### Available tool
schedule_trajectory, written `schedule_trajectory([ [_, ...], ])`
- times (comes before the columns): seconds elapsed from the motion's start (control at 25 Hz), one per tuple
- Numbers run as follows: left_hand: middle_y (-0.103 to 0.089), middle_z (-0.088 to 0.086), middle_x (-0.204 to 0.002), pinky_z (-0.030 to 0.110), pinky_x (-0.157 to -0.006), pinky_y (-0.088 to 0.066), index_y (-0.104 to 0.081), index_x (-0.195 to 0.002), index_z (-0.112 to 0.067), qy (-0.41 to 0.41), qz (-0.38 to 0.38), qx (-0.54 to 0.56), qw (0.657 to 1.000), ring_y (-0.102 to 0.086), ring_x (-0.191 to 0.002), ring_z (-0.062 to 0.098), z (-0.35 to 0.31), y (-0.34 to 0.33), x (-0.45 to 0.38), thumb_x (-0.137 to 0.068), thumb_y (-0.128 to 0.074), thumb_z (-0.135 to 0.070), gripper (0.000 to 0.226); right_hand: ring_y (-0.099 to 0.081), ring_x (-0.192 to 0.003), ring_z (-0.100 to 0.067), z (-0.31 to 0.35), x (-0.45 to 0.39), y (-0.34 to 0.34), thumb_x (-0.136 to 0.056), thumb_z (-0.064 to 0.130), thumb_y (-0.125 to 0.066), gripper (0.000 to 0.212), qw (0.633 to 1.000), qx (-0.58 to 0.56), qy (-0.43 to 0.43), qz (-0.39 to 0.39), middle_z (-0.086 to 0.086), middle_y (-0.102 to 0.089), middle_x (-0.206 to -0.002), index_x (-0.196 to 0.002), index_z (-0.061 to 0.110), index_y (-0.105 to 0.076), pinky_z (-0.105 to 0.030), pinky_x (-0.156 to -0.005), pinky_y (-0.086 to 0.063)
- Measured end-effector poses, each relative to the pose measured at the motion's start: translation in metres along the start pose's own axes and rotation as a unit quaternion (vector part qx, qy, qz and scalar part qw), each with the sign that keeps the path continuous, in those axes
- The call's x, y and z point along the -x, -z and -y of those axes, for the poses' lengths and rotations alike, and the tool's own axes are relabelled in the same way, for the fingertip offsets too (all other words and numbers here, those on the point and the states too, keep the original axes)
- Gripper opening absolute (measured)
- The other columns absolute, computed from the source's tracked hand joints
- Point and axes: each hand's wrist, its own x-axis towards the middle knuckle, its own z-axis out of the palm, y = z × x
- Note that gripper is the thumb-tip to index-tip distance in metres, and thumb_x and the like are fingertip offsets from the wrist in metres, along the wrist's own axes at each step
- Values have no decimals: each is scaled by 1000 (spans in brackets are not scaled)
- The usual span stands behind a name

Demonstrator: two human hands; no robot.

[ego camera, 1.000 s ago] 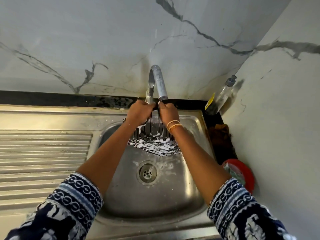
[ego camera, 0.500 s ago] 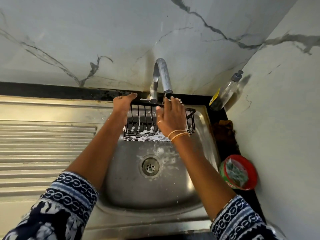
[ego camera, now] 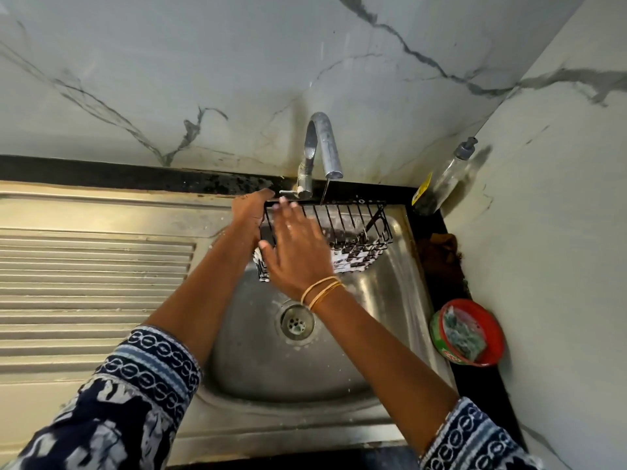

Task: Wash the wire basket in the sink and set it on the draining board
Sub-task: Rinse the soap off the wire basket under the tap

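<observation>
Now left hand (ego camera: 249, 212) grips soapy wire basket (ego camera: 353, 232) over sink (ego camera: 390, 300), frame centre; right hand (ego camera: 298, 252) spread flat against it.

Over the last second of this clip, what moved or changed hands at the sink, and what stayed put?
The right hand let go of the wire basket; its fingers are now spread flat in front of it. The left hand keeps its grip on the basket's left end, and the basket has been turned so its long side runs across the back of the sink. The tap, soap bottle and red tub stayed.
</observation>
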Motion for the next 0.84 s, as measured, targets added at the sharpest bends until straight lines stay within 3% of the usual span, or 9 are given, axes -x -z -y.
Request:
schedule_trajectory([
  [0.08,-59,9,-79,33,-70,-50,-61,-82,-10,13,13,3,1000,-57,-69,21,-4,-2,6,-80,-69,-12,9,-11,-148,-22,-2,1,4,-95,48,-14,66,998,15,54,-3,-3,-13,-160,-152,15,-18,-46,-120,-7],
  [0.2,-42,3,-68,26,-61,-37,-56,-81,-14,35,21,-6,999,-37,-58,13,-9,5,5,-81,-70,-19,14,-12,-148,-23,-51,-1,12,-94,46,-12,65,998,39,-41,-30,-1,-15,-160,-152,18,-15,-48,-120,-6],
  [0.28,-48,5,-75,27,-71,-45,-60,-95,-10,25,24,-2,999,-44,-67,11,-9,7,4,-81,-70,-21,21,-9,-148,-26,-65,0,14,-94,47,-11,65,992,52,-116,-19,-4,-15,-160,-152,18,-15,-49,-119,-6],
  [0.36,-62,12,-105,39,-98,-45,-57,-119,-4,23,24,-11,999,-57,-101,18,-5,4,4,-77,-73,-23,48,-6,-148,-26,-38,1,12,-93,48,-9,68,996,20,-87,-11,-7,-11,-160,-152,14,-12,-46,-119,-3],
  [0.4,-63,12,-111,41,-98,-45,-57,-123,-4,23,20,-22,999,-58,-108,24,-3,3,4,-76,-73,-24,53,-6,-148,-25,-21,4,8,-93,49,-10,70,999,9,-48,-10,-7,-10,-160,-152,13,-12,-45,-120,-2],
  [0.52,-62,8,-100,36,-87,-46,-61,-117,-6,21,26,-34,999,-58,-101,24,-1,5,4,-79,-71,-22,43,-12,-148,-24,-19,2,9,-93,49,-11,68,1000,17,9,-14,-4,-15,-160,-152,16,-15,-45,-119,-3],
  [0.64,-61,14,-121,37,-89,-42,-57,-123,-6,20,16,-32,999,-53,-98,20,2,11,1,-79,-71,-22,49,-10,-148,-28,-52,-7,16,-96,48,-16,65,991,42,-126,-17,-6,-16,-159,-152,15,-17,-47,-119,-5],
  [0.68,-61,14,-120,37,-86,-43,-56,-124,-4,18,20,-32,999,-51,-92,19,3,11,2,-78,-72,-23,52,-10,-148,-28,-51,-10,17,-97,46,-21,63,989,30,-142,-9,-9,-17,-159,-151,13,-18,-48,-120,-6],
  [0.84,-64,10,-86,32,-69,-52,-66,-103,-2,14,38,-8,999,-63,-79,24,4,7,4,-77,-71,-16,30,-18,-146,-25,0,-21,7,-96,44,-33,61,999,-17,29,17,-9,-26,-156,-149,15,-24,-51,-119,-13],
])
